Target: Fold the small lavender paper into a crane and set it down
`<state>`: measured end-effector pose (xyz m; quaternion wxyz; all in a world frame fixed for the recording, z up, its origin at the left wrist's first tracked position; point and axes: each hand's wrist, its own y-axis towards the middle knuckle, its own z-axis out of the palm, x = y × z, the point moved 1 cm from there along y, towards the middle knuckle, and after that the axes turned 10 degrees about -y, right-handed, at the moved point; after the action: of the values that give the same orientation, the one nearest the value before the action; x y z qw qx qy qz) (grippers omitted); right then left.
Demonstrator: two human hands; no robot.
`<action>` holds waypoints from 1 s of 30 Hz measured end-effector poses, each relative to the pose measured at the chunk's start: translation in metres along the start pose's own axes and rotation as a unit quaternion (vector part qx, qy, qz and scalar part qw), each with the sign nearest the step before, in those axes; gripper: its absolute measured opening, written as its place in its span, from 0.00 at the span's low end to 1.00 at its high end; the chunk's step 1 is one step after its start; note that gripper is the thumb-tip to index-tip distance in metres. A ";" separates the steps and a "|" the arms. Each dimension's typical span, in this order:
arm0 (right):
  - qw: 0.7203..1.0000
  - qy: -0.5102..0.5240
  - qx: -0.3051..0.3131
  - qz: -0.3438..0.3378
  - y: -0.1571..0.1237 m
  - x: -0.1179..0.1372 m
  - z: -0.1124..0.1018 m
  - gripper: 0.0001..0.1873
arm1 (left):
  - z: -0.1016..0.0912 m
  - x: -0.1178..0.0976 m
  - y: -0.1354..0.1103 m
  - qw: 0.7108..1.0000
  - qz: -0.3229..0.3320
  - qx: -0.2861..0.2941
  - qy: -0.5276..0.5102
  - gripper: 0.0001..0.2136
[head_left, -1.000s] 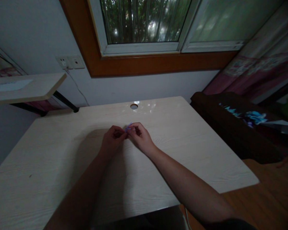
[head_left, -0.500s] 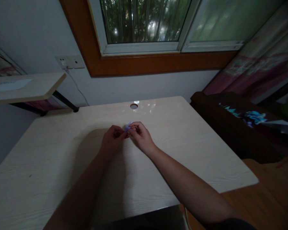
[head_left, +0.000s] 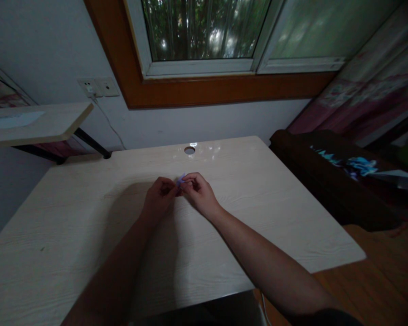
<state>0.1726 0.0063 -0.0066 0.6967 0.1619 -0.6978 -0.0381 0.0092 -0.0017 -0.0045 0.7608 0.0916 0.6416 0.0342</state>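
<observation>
Slight shift: two hands (head_left: 157, 199) (head_left: 201, 195), one piece (head_left: 181, 179)

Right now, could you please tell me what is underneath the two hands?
The pale wood-grain desktop shows around the left hand and right hand. A small purple piece shows between them, partly covered; whatever lies directly beneath the hands is hidden.
</observation>
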 end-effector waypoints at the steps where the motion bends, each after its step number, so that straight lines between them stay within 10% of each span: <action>1: 1.000 -0.001 0.001 0.000 0.000 0.000 0.000 0.13 | 0.000 0.000 0.000 1.000 -0.001 0.002 0.000 0.14; 30: 1.000 -0.017 -0.011 -0.002 0.000 0.000 -0.001 0.13 | 0.001 -0.002 0.001 1.000 -0.027 0.010 -0.005 0.14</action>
<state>0.1734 0.0067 -0.0062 0.6862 0.1555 -0.7089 -0.0498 0.0095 -0.0014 -0.0026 0.7640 0.0820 0.6400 0.0065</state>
